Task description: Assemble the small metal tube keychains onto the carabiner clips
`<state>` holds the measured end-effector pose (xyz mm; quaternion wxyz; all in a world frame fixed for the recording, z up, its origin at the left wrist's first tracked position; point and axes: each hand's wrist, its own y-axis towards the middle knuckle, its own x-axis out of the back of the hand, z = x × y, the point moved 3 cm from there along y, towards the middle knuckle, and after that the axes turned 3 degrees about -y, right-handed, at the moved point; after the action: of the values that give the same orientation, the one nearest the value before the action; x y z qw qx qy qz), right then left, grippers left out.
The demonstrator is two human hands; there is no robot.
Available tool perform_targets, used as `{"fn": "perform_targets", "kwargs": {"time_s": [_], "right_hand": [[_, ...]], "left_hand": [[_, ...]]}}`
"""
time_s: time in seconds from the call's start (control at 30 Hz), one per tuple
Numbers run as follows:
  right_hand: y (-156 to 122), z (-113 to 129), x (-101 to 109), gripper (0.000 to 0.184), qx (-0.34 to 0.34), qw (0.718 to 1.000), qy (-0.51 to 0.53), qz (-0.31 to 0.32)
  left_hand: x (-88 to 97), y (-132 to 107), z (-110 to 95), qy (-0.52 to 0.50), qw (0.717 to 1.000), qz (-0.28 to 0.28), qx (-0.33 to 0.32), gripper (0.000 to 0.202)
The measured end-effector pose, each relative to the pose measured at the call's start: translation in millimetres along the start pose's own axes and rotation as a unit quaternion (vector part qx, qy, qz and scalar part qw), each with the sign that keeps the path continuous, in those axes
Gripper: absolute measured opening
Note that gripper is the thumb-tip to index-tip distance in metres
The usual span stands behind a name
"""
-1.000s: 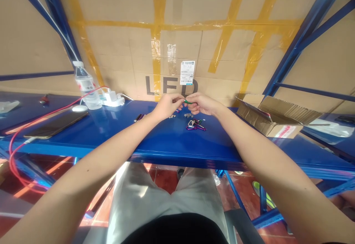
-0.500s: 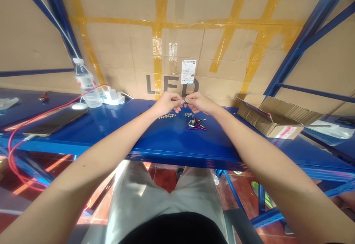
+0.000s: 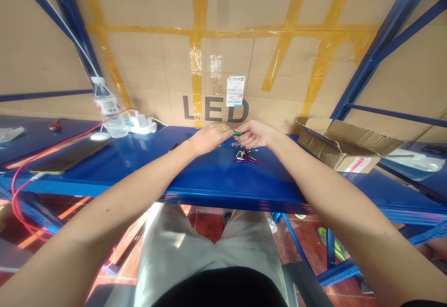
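Observation:
My right hand [image 3: 254,133] pinches a small green carabiner [image 3: 239,134], mostly covered by the fingers, just above the blue tabletop. At its left end, my left hand [image 3: 212,136] has its fingertips pressed together, back of the hand up and a ring on one finger. Whatever those left fingertips hold is hidden. Below the hands lies a small pile of carabiners [image 3: 246,156] in purple, silver and other colours. Several small metal pieces [image 3: 236,144] sit just behind the pile, partly under my right hand.
An open cardboard box [image 3: 344,151] stands on the right. To the left are a water bottle [image 3: 110,109], a white power strip [image 3: 141,125], a phone [image 3: 71,156] and a red cable [image 3: 16,190]. A large taped carton [image 3: 157,74] rises behind the blue table [image 3: 209,181].
My left hand has turned palm down and now covers the row of small metal pieces beneath it. More of the green carabiner shows in my right hand. The view has shifted slightly.

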<state>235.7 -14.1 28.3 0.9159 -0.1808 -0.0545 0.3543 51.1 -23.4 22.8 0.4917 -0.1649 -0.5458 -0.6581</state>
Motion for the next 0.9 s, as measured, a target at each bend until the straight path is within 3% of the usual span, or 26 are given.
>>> {"fn": "perform_targets", "kwargs": {"time_s": [0.23,0.33,0.43,0.53,0.67,0.8,0.9], "right_hand": [[2.6,-3.4,4.5,0.019,-0.034,0.999,0.019,0.009],[0.9,-1.9,1.9,0.02,-0.019,1.0,0.001,0.006],[-3.4,2.2,-3.7,0.021,0.031,0.998,-0.042,-0.023],[-7.7,6.8,-8.9,0.02,0.102,0.987,-0.097,-0.074],[-8.8,8.8,-12.0,0.02,0.171,0.967,-0.135,-0.131],[-6.4,7.4,-13.6,0.024,0.181,0.956,-0.169,-0.159],[-5.8,7.2,-15.2,0.026,0.179,0.953,-0.179,-0.166]], "left_hand": [[-4.3,-0.3,-3.2,0.072,0.997,0.004,-0.025,0.035],[-5.4,0.4,-1.1,0.018,1.0,-0.012,0.01,0.032],[-2.9,2.7,-0.7,-0.096,0.991,-0.046,0.084,0.023],[-1.6,5.5,-1.1,-0.253,0.943,-0.075,0.203,0.019],[-6.0,7.3,2.2,-0.405,0.835,-0.107,0.356,0.017],[-12.7,8.7,7.4,-0.504,0.754,-0.08,0.413,0.024],[-13.1,8.5,9.0,-0.526,0.737,-0.073,0.419,0.024]]}}
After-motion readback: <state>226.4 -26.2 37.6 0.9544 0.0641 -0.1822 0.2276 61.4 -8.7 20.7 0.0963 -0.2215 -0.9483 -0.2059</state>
